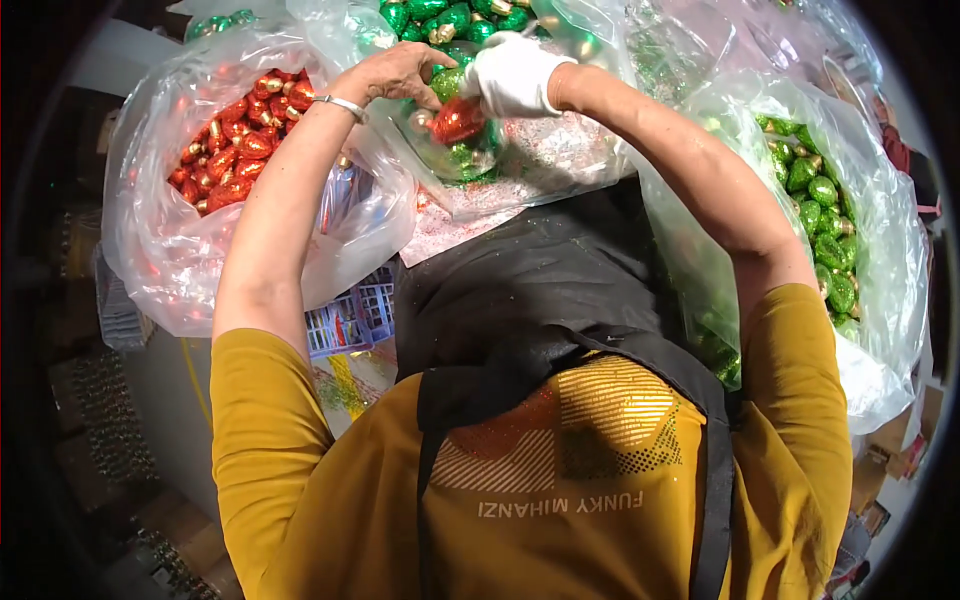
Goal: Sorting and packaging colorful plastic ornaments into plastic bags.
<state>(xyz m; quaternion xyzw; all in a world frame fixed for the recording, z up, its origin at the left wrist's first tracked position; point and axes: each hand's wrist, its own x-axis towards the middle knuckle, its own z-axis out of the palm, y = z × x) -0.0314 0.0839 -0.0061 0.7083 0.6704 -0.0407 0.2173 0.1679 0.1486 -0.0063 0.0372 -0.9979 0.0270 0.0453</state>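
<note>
My bare left hand (405, 75), with a bracelet at the wrist, bends its thumb and forefinger around a light green glitter ornament (446, 84). Close on its right, my white-gloved right hand (515, 75) is curled over; its fingertips and anything in them are hidden. A red glitter ornament (458, 121) is just below the glove, seemingly touching it. Beneath both hands stands a clear plastic container (485, 168), where more green ornaments (463, 158) show through the wall.
A clear bag (150, 250) of red ornaments (235, 145) lies left, another bag (885, 250) with green ornaments (825, 215) right. Darker green ornaments (450, 18) are at the far side. Glitter covers the work surface (565, 150). A purple crate (365, 312) is low left.
</note>
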